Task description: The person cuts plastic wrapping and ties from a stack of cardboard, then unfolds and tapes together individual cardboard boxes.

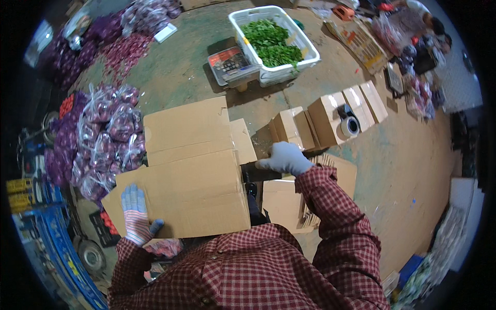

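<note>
A cardboard carton point(186, 193) lies before me, its panels and end flap spread out. My left hand point(136, 217), in a striped glove with blue fingertips, rests flat on the carton's left part, thumb apart. My right hand point(285, 158), in a grey-blue glove, is curled beside the small end flap point(243, 141). Whether its fingers touch or grip anything cannot be made out. Beyond that hand stands a row of folded cartons point(325, 116) sealed with clear tape. A tape dispenser point(348, 124) with a roll sits on top of them.
Flattened cardboard point(283, 201) lies on the floor at my right. Bagged red onions point(112, 131) are heaped at the left, near a blue cart point(58, 240). Ahead are a white crate point(277, 75) of leafy greens and a scale point(228, 64). People point(422, 23) are at the far right.
</note>
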Motion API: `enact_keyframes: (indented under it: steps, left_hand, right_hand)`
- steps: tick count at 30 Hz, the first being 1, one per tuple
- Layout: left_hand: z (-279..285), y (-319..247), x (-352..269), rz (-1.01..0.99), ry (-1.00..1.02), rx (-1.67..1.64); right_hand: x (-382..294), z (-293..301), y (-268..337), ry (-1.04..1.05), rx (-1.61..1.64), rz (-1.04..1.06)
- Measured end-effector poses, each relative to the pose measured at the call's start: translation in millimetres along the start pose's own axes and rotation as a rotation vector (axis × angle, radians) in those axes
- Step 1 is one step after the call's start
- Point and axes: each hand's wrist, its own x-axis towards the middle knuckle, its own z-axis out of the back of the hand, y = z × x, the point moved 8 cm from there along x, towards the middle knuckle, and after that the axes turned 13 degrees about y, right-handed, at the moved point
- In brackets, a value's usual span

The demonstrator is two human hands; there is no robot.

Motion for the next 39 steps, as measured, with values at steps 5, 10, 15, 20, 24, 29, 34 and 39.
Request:
enact_keyframes:
  steps: [5,10,15,20,24,29,34,39]
  left_hand:
    - [-1.6,-0.5,1.1,-0.003,0.030,0.024]
    - [2.7,1.2,2.5,-0.058,-0.045,-0.002]
    - [6.6,-7.1,13.2,0.032,0.204,0.156]
    - [24.4,-59.6,37.7,-0.033,0.061,0.285]
    - [59.5,-154.3,64.0,-0.491,-0.010,-0.109]
    - [46.2,-225.2,79.7,-0.711,-0.287,-0.352]
    - [41.1,-121.0,61.2,-0.144,-0.595,-0.414]
    - [4.1,34.4,-79.4,0.956,-0.471,-0.402]
  right_hand:
    - [35.3,-21.6,-45.6,0.077,0.276,0.034]
    - [18.9,-40.5,-73.8,-0.066,0.274,-0.188]
    - [-30.2,-43.1,-21.6,-0.418,-0.092,-0.025]
    - [-38.9,-54.6,61.1,-0.406,-0.376,0.168]
    - [-13.2,-75.9,69.1,-0.196,-0.554,0.193]
    - [21.2,-117.0,73.5,0.009,-0.827,0.322]
    - [26.0,-104.1,120.6,-0.065,-0.864,0.386]
    - [30.9,-107.3,168.3,-0.093,-0.886,0.512]
